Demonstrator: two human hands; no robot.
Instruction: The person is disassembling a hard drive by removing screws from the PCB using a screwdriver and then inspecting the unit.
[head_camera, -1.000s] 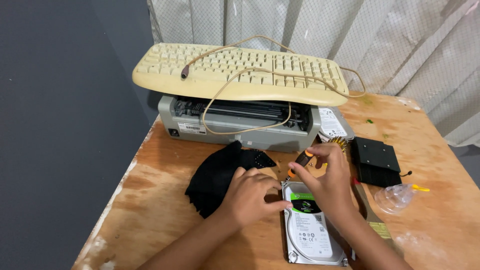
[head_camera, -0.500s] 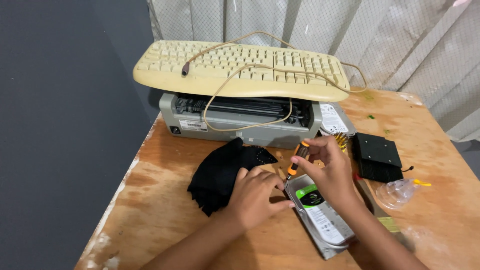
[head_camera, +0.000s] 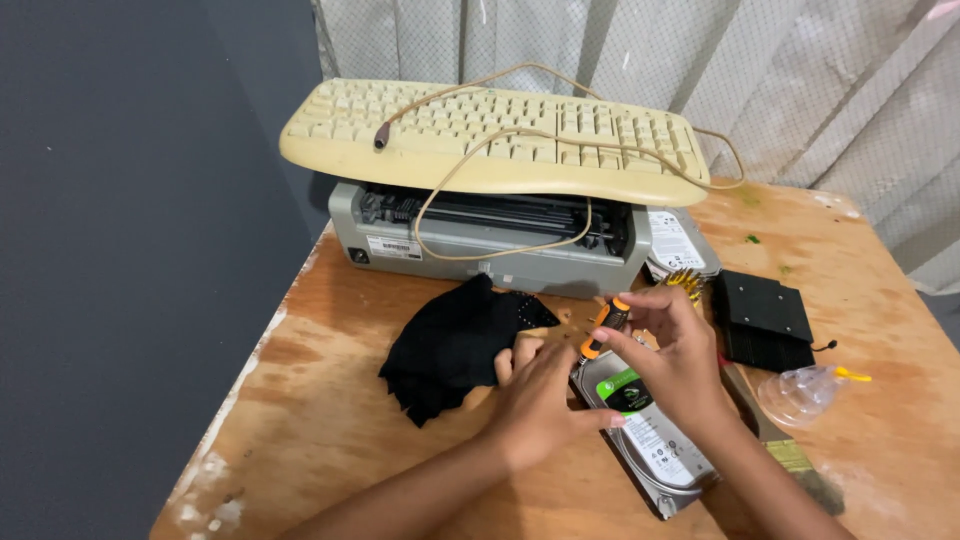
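On the scuffed plywood table (head_camera: 330, 400), right fingers (head_camera: 640, 305) pinch an orange-black screwdriver (head_camera: 605, 328); left hand (head_camera: 540, 395) lies flat against the metal hard drive (head_camera: 650, 440).

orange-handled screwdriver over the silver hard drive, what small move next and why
Probably seat the tip of the orange-handled screwdriver in a corner screw: the right hand pinches it at the silver hard drive's top corner, and the left hand braces that edge.

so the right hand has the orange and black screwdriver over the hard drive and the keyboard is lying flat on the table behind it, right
Not quite. The keyboard is not on the table; the head view shows it resting on top of the grey printer. The rest holds: the right hand holds the orange and black screwdriver over the hard drive.
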